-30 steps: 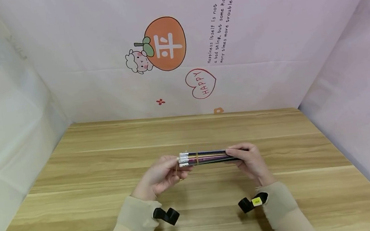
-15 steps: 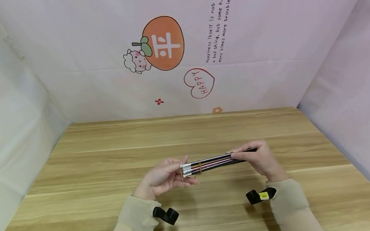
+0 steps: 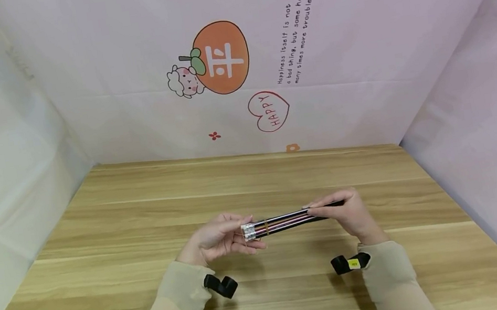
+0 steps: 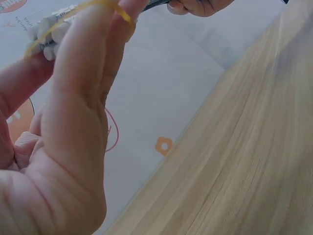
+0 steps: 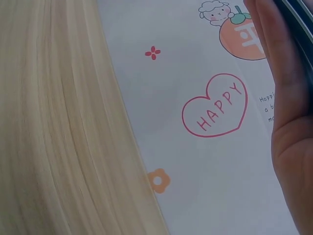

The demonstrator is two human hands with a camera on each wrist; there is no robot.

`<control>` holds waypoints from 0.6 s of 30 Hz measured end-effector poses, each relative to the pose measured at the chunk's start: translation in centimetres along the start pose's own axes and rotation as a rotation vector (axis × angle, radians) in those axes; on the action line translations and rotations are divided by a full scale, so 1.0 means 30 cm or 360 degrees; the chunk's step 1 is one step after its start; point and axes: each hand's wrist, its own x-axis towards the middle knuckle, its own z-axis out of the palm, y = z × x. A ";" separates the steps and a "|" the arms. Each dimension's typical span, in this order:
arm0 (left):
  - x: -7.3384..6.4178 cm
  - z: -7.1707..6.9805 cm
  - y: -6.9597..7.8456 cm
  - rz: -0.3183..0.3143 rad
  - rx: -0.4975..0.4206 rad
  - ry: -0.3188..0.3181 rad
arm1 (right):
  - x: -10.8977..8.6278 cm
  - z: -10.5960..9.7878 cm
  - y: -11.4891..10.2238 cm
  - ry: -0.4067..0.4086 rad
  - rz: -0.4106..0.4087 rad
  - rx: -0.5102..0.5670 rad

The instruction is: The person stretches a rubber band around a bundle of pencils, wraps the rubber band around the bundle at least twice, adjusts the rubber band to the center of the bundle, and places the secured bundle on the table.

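Observation:
A bundle of dark pencils (image 3: 286, 221) is held above the table, white eraser ends toward the left. A tan rubber band (image 3: 266, 227) encircles it near those ends. My right hand (image 3: 347, 212) pinches the bundle's other end between thumb and fingers. Around the eraser ends are the spread fingers of my left hand (image 3: 219, 238), with a second, yellow rubber band (image 4: 123, 13) stretched over them. In the left wrist view this band runs across the white eraser ends (image 4: 59, 33). The pencils' far tips are hidden by the right hand.
The wood-grain table (image 3: 141, 207) runs back to a white printed cloth wall (image 3: 342, 110). Similar cloth walls stand at left and right. Each wrist carries a small black camera, such as the left camera (image 3: 221, 286).
My right hand has moved right along the bundle and the pencils now tilt slightly, eraser ends lower. The left fingers have spread around those ends, stretching the second band. Little moved in the last half second.

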 end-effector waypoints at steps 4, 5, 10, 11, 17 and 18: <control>0.001 -0.011 -0.004 0.0018 -0.0023 -0.0074 | 0.000 0.003 -0.007 0.0028 0.0030 -0.0069; 0.001 -0.014 -0.005 0.0024 -0.0025 -0.0096 | 0.000 0.003 -0.009 0.0041 0.0047 -0.0103; 0.004 -0.024 -0.010 0.0022 -0.0018 -0.0101 | -0.001 0.002 -0.009 0.0080 0.0111 -0.0269; 0.006 -0.024 -0.012 0.0018 -0.0009 -0.0082 | -0.001 0.002 -0.009 0.0086 0.0119 -0.0286; 0.020 -0.010 -0.024 0.0018 0.0075 0.0247 | 0.000 0.015 0.004 0.0183 0.0253 -0.0401; 0.024 -0.007 -0.026 0.0023 0.0090 0.0315 | 0.002 0.018 0.007 0.0204 0.0281 -0.0423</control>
